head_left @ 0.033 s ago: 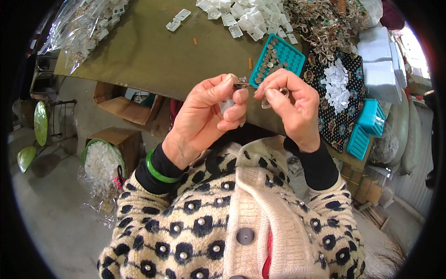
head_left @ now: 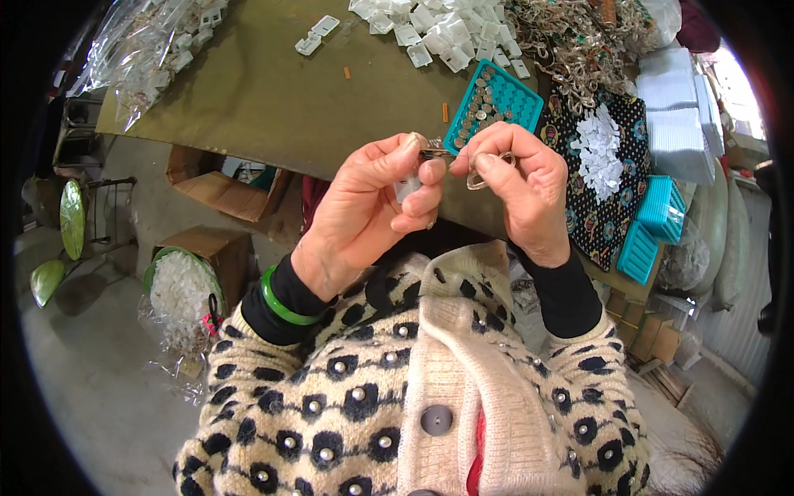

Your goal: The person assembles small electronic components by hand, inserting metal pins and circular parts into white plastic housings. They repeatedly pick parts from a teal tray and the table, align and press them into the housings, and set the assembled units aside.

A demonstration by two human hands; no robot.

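Note:
Just above the near edge of the table, my hands meet in front of my chest. My left hand (head_left: 368, 194) is closed on a small white plastic piece (head_left: 405, 187), cupped in the fingers. A small dark metal-looking part (head_left: 432, 151) shows at its thumb and fingertip. My right hand (head_left: 523, 182) pinches a thin, pale looped cord (head_left: 481, 180) that curls round its thumb. The right fingertips are close beside the dark part; whether they touch it I cannot tell. Behind them lies a teal tray (head_left: 529, 103) with round metal discs (head_left: 482, 116) in it.
White plastic pieces (head_left: 451, 37) are heaped at the far edge, beside tangled cords (head_left: 579, 50). Flat white pieces (head_left: 597, 153) lie on patterned cloth (head_left: 579, 227) at right, near stacked teal trays (head_left: 653, 219). A clear bag (head_left: 149, 50) sits far left; an open carton (head_left: 219, 198) is below the table.
The looped cord in my right hand has shifted and tilted slightly. Both hands otherwise keep their hold in nearly the same place.

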